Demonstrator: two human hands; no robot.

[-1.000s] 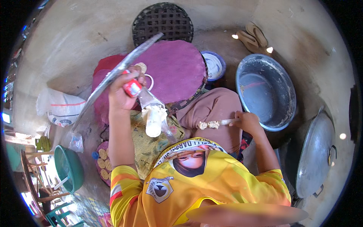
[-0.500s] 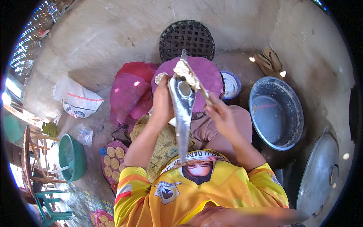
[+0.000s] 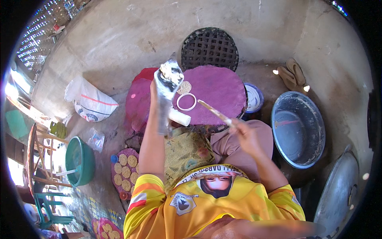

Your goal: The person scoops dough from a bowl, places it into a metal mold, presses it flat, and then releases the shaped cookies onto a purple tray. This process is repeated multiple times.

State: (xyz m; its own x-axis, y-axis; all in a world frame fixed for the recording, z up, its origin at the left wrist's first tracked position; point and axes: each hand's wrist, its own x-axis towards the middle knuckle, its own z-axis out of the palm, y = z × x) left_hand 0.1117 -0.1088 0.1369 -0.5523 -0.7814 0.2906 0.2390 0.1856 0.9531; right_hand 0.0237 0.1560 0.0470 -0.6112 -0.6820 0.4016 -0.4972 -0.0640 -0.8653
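Note:
My left hand (image 3: 154, 93), mostly hidden, is closed around a long shiny metal tool (image 3: 163, 95) whose flared upper end carries a lump of pale dough (image 3: 170, 73). In my right hand (image 3: 243, 132) is a thin flat wooden stick (image 3: 217, 113), its tip pointing up and left over a round purple mat (image 3: 219, 85). A white ring (image 3: 195, 101) lies on this mat, just left of the stick's tip. Touching or close to the ring is a round disc of pale noodle-like strands (image 3: 184, 87). A white cylinder (image 3: 181, 118) shows beside my left forearm; what supports it is hidden.
Purple and red mats (image 3: 137, 99) lie to the left. A black woven tray (image 3: 210, 49) leans at the back wall. A grey basin (image 3: 298, 153) and a large metal lid (image 3: 336, 195) stand right. Left are a white sack (image 3: 95, 105), green tub (image 3: 88, 175) and several discs (image 3: 125, 172).
The wooden stick has come away from the dough, and my right hand is lower. My left hand has moved left with the metal tool, uncovering the ring and cylinder. The view has shifted slightly.

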